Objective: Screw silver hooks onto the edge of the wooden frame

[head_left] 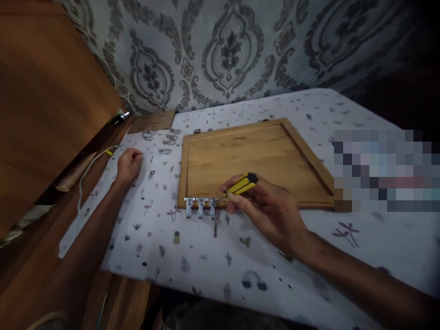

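Note:
My right hand (271,208) grips a screwdriver (243,183) with a yellow and black handle. Its thin shaft points left, toward a row of three small shiny metal hinge-like fittings (200,207) at the near left edge of a framed wooden panel (237,160). Whether the tip touches the nearest fitting I cannot tell. The panel lies flat on a white patterned cloth. My left hand (129,166) rests on the cloth left of the panel, fingers curled together; anything between them is too small to make out.
Several loose metal fittings (170,139) lie beyond my left hand, before a flat brown board (153,121). A white cable (82,178) runs along the left table edge beside a large wooden piece (51,101). A patterned curtain-like surface (230,50) stands behind. Something at the right is pixelated.

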`<state>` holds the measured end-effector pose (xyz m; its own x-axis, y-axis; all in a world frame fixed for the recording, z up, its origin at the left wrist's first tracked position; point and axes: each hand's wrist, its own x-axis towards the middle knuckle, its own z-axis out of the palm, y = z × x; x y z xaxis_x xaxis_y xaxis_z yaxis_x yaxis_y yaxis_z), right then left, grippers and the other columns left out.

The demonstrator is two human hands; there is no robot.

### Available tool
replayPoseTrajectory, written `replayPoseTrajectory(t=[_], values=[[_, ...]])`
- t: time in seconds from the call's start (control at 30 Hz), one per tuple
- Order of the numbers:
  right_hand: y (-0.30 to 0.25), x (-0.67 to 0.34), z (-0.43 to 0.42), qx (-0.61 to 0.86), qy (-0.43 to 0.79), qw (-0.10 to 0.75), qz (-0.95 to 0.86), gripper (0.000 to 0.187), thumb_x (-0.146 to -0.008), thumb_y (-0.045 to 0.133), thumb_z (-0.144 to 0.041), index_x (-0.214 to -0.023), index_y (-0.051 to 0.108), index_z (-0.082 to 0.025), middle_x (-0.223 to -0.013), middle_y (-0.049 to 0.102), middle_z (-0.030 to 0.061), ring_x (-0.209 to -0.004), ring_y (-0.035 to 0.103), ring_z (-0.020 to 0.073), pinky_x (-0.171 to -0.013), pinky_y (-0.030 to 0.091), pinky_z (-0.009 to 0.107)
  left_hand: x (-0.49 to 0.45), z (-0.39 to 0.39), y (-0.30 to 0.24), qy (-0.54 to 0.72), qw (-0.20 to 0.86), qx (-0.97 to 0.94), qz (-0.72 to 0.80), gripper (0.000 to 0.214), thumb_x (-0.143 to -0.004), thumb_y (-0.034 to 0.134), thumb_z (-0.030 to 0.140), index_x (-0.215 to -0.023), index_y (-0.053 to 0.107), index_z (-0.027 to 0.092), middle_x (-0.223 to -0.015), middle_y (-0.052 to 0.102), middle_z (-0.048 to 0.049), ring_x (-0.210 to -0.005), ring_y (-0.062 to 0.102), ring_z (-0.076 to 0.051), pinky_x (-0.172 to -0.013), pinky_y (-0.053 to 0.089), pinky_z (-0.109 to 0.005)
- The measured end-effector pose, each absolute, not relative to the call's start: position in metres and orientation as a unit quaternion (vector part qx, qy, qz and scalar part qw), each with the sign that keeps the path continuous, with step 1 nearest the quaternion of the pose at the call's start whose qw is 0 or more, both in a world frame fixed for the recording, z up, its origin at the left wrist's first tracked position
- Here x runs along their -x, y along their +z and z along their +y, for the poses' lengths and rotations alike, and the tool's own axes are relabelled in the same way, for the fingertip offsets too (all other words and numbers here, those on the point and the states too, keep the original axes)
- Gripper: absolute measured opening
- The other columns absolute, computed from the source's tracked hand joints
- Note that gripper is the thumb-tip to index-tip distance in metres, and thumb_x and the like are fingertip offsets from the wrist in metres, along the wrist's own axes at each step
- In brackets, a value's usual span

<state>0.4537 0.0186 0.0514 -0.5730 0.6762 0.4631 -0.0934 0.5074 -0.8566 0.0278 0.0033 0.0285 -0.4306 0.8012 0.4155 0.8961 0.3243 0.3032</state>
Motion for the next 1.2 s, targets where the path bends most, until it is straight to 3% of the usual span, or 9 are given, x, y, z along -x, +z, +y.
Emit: replayPoseTrajectory(t=[0.13,0.27,0.53,0.77,1.2], values=[[0.05,-0.453,0.02,0.183,0.461,0.422,-0.759,0.01,-0.102,0.059,-0.026,-0.096,0.061,-0.018,-0.076,0.066,-0.0018,-0.062,0.066,0.0088,-0.063,0.054,0.021,-0.061,-0.009,0.034,-0.268,0.047,0.574,-0.772,0.013,-0.089,0.055,0.027,-0.089,0.065,0.019,-0.091,0.067,-0.004,-0.086,0.062,-0.02,-0.079,0.051,-0.031],[0.048,-0.453,0.02,0.162,0.462,0.432,-0.757,0.003,-0.101,0.059,-0.018,-0.098,0.06,-0.018,-0.08,0.065,-0.0027,-0.063,0.066,0.0058,-0.065,0.054,0.017,-0.097,-0.019,0.041,-0.27,0.004,0.624,-0.733,0.021,-0.09,0.053,0.035,-0.089,0.066,0.018,-0.09,0.068,-0.0044,-0.079,0.061,-0.019,-0.072,0.049,-0.03],[0.044,-0.453,0.021,0.175,0.461,0.432,-0.755,0.005,-0.101,0.061,-0.021,-0.098,0.061,-0.017,-0.082,0.065,-0.0014,-0.063,0.066,0.0076,-0.063,0.055,0.02,-0.158,-0.033,0.058,-0.258,-0.093,0.703,-0.656,0.025,-0.094,0.053,0.04,-0.089,0.066,0.019,-0.086,0.065,-0.0034,-0.082,0.061,-0.019,-0.076,0.048,-0.03],[0.045,-0.454,0.021,0.171,0.448,0.435,-0.762,0.009,-0.1,0.061,-0.022,-0.092,0.059,-0.017,-0.08,0.064,-0.0004,-0.062,0.065,0.0099,-0.06,0.053,0.024,-0.205,-0.041,0.07,-0.246,-0.2,0.735,-0.599,0.021,-0.098,0.054,0.034,-0.089,0.065,0.018,-0.083,0.064,-0.002,-0.077,0.061,-0.016,-0.072,0.048,-0.027],[0.051,-0.453,0.018,0.158,0.466,0.445,-0.748,0.006,-0.097,0.063,-0.015,-0.094,0.058,-0.016,-0.076,0.065,-0.0024,-0.065,0.066,0.0085,-0.063,0.053,0.02,-0.23,-0.033,0.074,-0.178,-0.269,0.775,-0.544,0.013,-0.101,0.055,0.026,-0.096,0.065,0.019,-0.092,0.067,-0.0025,-0.085,0.064,-0.017,-0.075,0.048,-0.028]])
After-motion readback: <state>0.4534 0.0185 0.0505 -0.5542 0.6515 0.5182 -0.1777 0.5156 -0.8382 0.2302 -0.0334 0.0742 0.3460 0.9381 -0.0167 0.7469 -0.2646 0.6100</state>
